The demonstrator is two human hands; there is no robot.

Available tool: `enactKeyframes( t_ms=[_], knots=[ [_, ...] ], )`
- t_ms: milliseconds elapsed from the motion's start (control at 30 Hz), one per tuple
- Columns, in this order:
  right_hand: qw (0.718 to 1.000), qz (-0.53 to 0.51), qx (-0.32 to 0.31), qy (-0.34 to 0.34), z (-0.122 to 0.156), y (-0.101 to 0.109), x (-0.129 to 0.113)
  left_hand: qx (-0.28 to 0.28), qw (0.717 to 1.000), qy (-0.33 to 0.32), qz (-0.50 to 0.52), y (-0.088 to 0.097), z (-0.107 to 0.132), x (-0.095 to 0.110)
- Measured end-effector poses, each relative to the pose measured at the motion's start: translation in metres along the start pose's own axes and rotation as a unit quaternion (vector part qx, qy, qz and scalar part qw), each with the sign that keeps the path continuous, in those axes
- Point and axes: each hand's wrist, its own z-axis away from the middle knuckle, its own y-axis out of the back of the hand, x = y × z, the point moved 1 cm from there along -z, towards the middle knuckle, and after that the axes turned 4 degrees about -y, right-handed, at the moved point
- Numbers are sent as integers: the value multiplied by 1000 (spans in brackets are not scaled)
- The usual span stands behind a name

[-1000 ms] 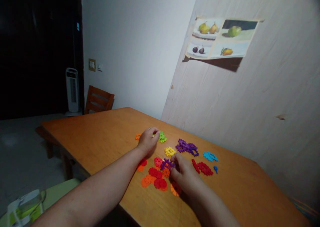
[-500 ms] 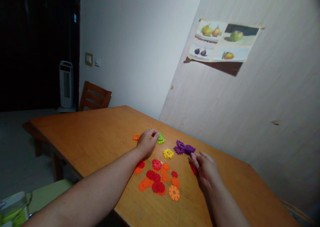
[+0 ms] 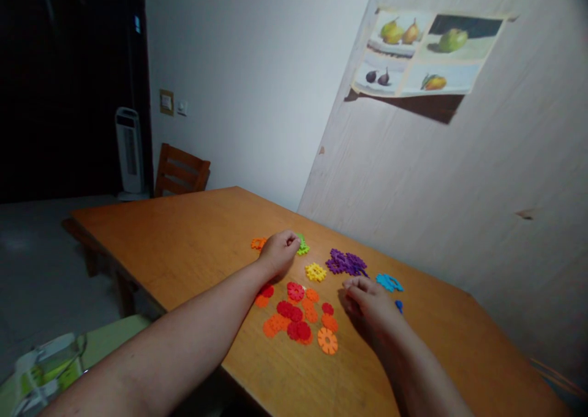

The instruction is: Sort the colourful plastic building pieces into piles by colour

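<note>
My left hand [image 3: 279, 255] is closed, its thumb and fingertips together beside the green notched pieces [image 3: 302, 244]; whatever it may hold is hidden. Orange pieces [image 3: 258, 244] show just left of it. Below the purple pile of snowflake-shaped pieces [image 3: 345, 262], my right hand [image 3: 370, 300] curls its fingers close to the tabletop. I cannot make out anything in its grip. Between the hands lie yellow pieces [image 3: 316, 272]. Nearer to me spread several red discs [image 3: 298, 330] and orange discs [image 3: 327, 340] with notched rims, some overlapping.
Light blue pieces [image 3: 389, 282] and a dark blue piece [image 3: 399, 307] lie right of my right hand on the wooden table [image 3: 184, 233]. A wall runs along its far right side. A chair [image 3: 181, 171] stands at the far end, and a green seat [image 3: 108, 343] at lower left.
My right hand has turned and closed its fingers, and the red piece beside it is now out of sight. Blue pieces have come into view. My left hand stays by the green pieces.
</note>
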Motion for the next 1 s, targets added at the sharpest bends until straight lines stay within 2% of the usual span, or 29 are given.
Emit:
enactKeyframes(
  t_ms=[167,367,467,567,700,833,1000],
  knots=[
    [983,168,-68,6,6,-10,2,-1,1000,0,-8,0,0,-3],
    [946,317,-58,24,14,-18,-5,-11,1000,5,-13,-1,0,-3],
    [932,354,-53,52,14,-21,-7,-15,1000,8,-21,-1,0,0],
    [923,363,-41,122,16,-27,-11,-26,999,5,-36,-2,0,3],
    [884,406,-84,219,29,-48,-22,-47,998,4,-50,-3,1,5],
    [848,465,-101,233,42,-66,-31,-64,996,2,-55,-4,3,6],
    [859,460,-56,216,38,-56,-29,-53,997,-4,-62,-3,2,8]
  ],
)
